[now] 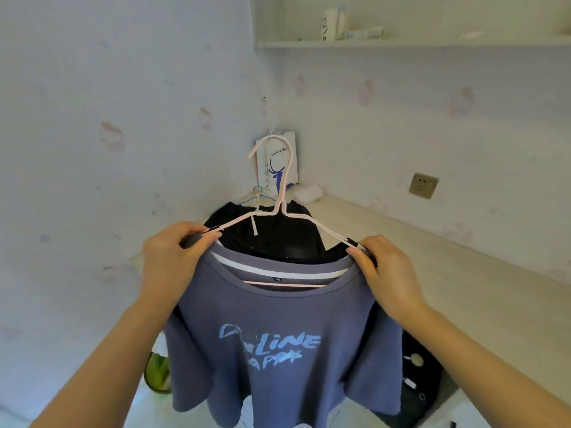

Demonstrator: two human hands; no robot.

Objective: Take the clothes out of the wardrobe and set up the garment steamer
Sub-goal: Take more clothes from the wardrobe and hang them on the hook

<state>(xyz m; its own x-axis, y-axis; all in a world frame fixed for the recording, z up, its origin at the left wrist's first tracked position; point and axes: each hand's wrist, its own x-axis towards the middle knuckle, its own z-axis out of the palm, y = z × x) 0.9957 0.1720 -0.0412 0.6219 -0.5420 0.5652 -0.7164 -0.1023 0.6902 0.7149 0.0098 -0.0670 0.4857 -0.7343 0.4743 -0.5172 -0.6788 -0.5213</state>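
Note:
A grey-blue T-shirt (278, 350) with pale lettering hangs on a pink wire hanger (285, 180), held up in front of me. My left hand (173, 257) pinches the hanger's left shoulder together with the shirt. My right hand (386, 273) pinches the right shoulder the same way. Behind the shirt a black garment (278, 233) on a blue hanger (258, 196) lies on the white desk (432, 273). No steamer can be made out.
A white paper coffee bag (279, 162) stands in the corner beside a white roll (309, 193). A wall socket (423, 185) sits at the right. A shelf (401, 41) with a cup runs overhead. A black object (417, 381) lies at lower right, a green item (157, 375) at lower left.

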